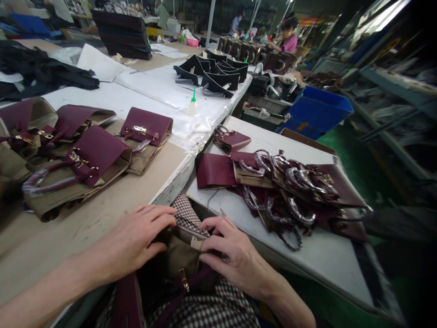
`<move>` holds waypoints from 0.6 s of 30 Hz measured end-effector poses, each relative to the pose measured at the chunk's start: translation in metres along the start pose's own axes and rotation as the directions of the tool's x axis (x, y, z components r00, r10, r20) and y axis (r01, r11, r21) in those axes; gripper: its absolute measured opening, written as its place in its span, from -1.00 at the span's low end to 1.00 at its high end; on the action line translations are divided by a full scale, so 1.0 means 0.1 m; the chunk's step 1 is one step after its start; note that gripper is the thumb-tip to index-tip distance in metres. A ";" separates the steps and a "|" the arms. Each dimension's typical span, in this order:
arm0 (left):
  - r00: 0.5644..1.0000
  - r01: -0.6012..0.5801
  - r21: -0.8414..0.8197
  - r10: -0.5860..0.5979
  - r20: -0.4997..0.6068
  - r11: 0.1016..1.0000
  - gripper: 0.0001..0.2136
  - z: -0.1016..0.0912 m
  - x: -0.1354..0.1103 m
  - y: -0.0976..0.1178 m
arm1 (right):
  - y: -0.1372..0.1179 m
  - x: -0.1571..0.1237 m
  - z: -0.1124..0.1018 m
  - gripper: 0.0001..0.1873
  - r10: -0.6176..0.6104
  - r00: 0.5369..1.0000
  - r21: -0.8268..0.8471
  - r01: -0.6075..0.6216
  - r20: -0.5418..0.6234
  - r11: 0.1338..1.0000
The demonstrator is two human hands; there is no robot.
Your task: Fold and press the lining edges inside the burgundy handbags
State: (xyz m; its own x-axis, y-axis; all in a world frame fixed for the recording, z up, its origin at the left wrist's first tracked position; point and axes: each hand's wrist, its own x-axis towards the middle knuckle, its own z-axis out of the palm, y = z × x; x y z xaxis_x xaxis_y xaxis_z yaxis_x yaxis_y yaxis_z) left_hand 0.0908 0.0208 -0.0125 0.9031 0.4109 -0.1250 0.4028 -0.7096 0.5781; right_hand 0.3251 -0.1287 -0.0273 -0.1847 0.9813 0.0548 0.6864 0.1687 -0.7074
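A handbag (180, 253) with khaki panels and burgundy parts rests on my lap, over checked cloth (225, 300). Its upper edge lies between my two hands. My left hand (145, 237) pinches the left end of that edge, fingers curled over it. At the right end, the thumb and fingers of my right hand (235, 253) grip the edge beside a small pale tab (196, 243). Below hangs a burgundy strap with a gold buckle (184, 279). The bag's lower part is dark and partly hidden by my hands and arms.
Several burgundy handbags (105, 152) lie on the table at left. More, with plastic-wrapped handles, are piled on the white table (225, 212) at right. A green-tipped bottle (193, 105) stands near black bag pieces (221, 73). Beyond are a blue bin (314, 111) and a person (290, 41).
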 end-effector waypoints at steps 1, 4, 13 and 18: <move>0.998 -0.069 0.005 0.069 0.011 0.998 -0.69 0.01 0.05 0.07 | 0.00 0.00 0.01 -0.85 0.004 1.000 0.004 -0.004 -0.012 1.000; 0.977 -0.195 -0.067 0.199 0.070 0.979 -0.81 0.08 0.22 0.27 | 0.02 -0.02 0.04 -0.85 0.019 0.999 0.017 -0.018 -0.051 1.000; 0.983 -0.160 -0.102 0.168 0.077 0.982 -0.88 0.31 0.45 0.37 | 0.11 -0.11 0.14 -0.79 0.034 0.981 0.139 -0.008 -0.192 0.990; 0.977 -0.020 -0.206 0.062 0.203 0.978 -0.93 0.25 0.45 0.42 | 0.08 -0.12 0.18 -0.66 0.290 0.945 0.368 -0.219 -0.149 0.904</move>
State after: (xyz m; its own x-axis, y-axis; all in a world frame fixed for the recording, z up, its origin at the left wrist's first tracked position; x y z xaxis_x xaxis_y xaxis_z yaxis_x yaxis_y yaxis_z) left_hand 0.1521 -0.0048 -0.0140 0.9378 0.2414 -0.2496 0.3458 -0.5843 0.7342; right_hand 0.3198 -0.1412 -0.0460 0.1293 0.9905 -0.0480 0.4024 -0.0966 -0.9104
